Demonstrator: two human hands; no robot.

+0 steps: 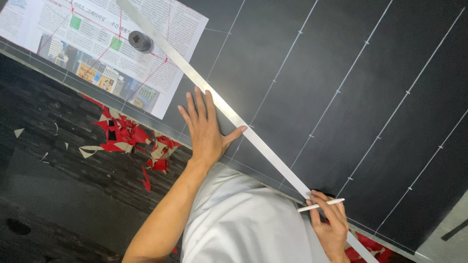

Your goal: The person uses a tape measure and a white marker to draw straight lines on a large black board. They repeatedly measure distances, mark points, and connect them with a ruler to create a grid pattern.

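Left hand (207, 131) spread flat mid-frame, pinning a long metal ruler (234, 117) to black fabric (365, 97); right hand (330, 224), lower right, fingers pinching a white chalk pencil (321, 205) at its edge

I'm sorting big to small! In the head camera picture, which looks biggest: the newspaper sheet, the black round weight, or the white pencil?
1. Printed newspaper sheet, by far the largest.
2. Thin white marking pencil, longer than the weight.
3. Black round weight, smallest, though it lies farther away.
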